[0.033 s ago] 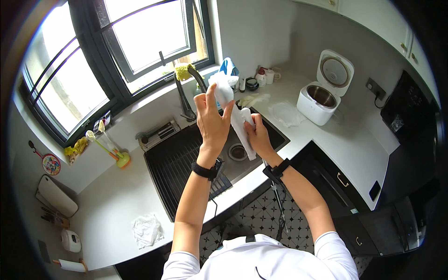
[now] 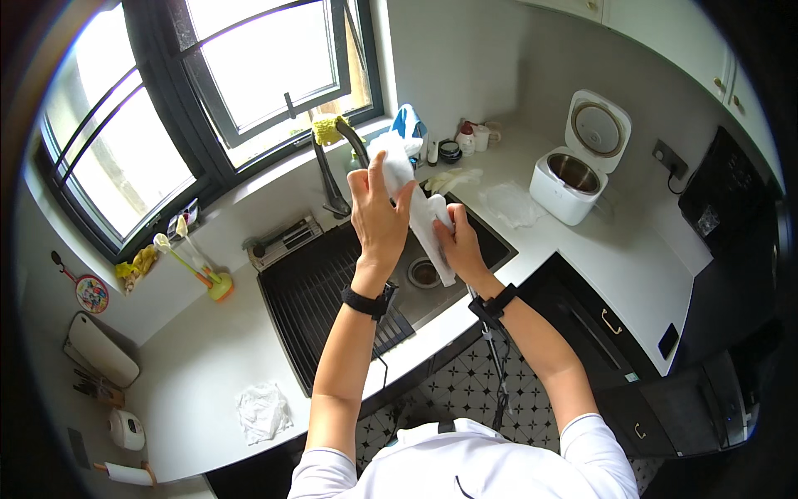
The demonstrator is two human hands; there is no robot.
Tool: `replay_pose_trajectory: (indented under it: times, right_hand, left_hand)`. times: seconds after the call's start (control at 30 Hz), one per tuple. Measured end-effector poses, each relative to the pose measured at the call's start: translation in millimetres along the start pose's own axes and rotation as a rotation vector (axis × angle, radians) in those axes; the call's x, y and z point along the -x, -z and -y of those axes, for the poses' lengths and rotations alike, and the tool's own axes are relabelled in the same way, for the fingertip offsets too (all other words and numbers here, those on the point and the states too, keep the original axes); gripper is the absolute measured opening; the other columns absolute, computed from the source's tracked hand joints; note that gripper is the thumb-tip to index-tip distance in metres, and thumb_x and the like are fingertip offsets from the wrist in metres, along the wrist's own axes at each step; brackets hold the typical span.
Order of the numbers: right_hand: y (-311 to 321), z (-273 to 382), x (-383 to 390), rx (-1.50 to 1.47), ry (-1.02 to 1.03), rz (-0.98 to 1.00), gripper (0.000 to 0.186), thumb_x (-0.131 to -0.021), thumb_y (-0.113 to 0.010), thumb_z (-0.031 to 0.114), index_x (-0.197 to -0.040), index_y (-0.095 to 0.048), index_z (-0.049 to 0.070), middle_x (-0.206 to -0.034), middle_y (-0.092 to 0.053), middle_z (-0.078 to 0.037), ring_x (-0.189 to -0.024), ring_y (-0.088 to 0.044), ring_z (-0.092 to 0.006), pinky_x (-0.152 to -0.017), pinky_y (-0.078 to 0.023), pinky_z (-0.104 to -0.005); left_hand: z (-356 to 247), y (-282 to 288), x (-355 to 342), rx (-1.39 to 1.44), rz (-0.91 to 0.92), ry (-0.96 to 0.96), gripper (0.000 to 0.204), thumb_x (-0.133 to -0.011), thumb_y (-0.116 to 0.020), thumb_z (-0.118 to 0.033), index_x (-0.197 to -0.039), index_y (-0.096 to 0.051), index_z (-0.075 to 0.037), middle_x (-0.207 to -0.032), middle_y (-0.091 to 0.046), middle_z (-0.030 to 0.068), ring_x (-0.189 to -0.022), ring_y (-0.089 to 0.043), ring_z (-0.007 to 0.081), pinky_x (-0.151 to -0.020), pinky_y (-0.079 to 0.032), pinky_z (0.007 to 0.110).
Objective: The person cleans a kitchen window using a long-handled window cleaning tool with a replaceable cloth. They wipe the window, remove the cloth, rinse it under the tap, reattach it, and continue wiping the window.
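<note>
My left hand (image 2: 379,218) grips the upper, bunched part of a soft white sheet (image 2: 434,245), cloth or paper, I cannot tell which, with fingers bent round it. Lower and to the right, my right hand (image 2: 463,243) pinches the same sheet, whose long flat part hangs over the sink (image 2: 470,274) and its drain. Behind the bunched end stand the dark tap (image 2: 334,200) with a yellow-green cloth (image 2: 328,125) draped on it, and a blue cloth (image 2: 409,116).
An open white rice cooker (image 2: 557,195) sits on the right worktop beside a clear plastic bag (image 2: 507,201). A black drying rack (image 2: 312,299) covers the sink's left part. A crumpled white cloth (image 2: 262,412) lies on the left worktop (image 2: 191,374). A white cabinet (image 2: 665,41) overhangs at right.
</note>
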State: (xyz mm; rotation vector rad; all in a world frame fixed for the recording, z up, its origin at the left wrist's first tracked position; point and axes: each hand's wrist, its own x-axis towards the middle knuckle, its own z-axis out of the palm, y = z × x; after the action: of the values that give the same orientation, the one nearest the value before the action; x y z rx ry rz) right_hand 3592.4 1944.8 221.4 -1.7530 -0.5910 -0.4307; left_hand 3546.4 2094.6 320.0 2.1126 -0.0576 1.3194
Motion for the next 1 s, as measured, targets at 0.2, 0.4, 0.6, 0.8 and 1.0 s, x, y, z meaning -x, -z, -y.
replay_pose_trajectory:
  times: [0.2, 0.4, 0.6, 0.8, 1.0]
  right_hand:
    - [-5, 4, -4, 0.124, 0.04, 0.015, 0.026, -0.095, -0.059, 0.012, -0.113, -0.043, 0.004, -0.091, -0.059, -0.015, -0.077, -0.059, -0.025, -0.07, -0.047, -0.0339]
    - [-6, 6, -9, 0.24, 0.013, 0.055, 0.029, -0.088, -0.063, 0.008, -0.112, -0.046, 0.003, -0.082, -0.059, -0.017, -0.069, -0.059, -0.0317, -0.064, -0.048, -0.0384]
    - [-14, 8, -12, 0.157, -0.056, 0.038, 0.035, -0.084, -0.065, 0.007, -0.116, -0.05, 0.005, -0.089, -0.065, -0.021, -0.081, -0.064, -0.0422, -0.069, -0.051, -0.0456]
    - [-19, 6, -18, 0.259, -0.076, 0.006, 0.032, -0.089, -0.067, 0.02, -0.114, -0.053, 0.006, -0.079, -0.065, -0.02, -0.075, -0.065, -0.041, -0.063, -0.05, -0.0456]
    - [-5, -12, -34, 0.231, -0.254, 0.003, 0.031, -0.094, -0.063, 0.033, -0.106, -0.058, 0.005, -0.069, -0.064, -0.017, -0.069, -0.065, -0.0409, -0.06, -0.049, -0.0461]
  left_hand:
    - [37, -12, -4, -0.043, 0.061, 0.053, 0.051, -0.088, -0.069, -0.012, -0.136, -0.053, -0.019, -0.093, -0.055, 0.01, -0.075, -0.063, 0.0309, -0.065, -0.053, 0.041]
    - [47, -30, -8, -0.003, 0.074, 0.023, 0.03, -0.089, -0.068, -0.02, -0.117, -0.059, -0.013, -0.092, -0.061, 0.011, -0.079, -0.065, 0.0339, -0.065, -0.052, 0.044]
    - [51, -48, -12, -0.039, 0.058, 0.029, 0.033, -0.085, -0.073, -0.027, -0.102, -0.054, -0.006, -0.093, -0.059, 0.0116, -0.078, -0.064, 0.036, -0.062, -0.052, 0.045]
    - [64, -66, -8, -0.057, 0.066, 0.029, 0.018, -0.089, -0.066, -0.019, -0.089, -0.056, -0.004, -0.089, -0.06, 0.013, -0.077, -0.063, 0.0369, -0.063, -0.051, 0.045]
    - [79, -82, -4, 0.279, 0.118, 0.155, 0.016, -0.089, -0.061, -0.009, -0.079, -0.053, 0.0, -0.067, -0.057, 0.013, -0.058, -0.06, 0.0262, -0.058, -0.051, 0.036]
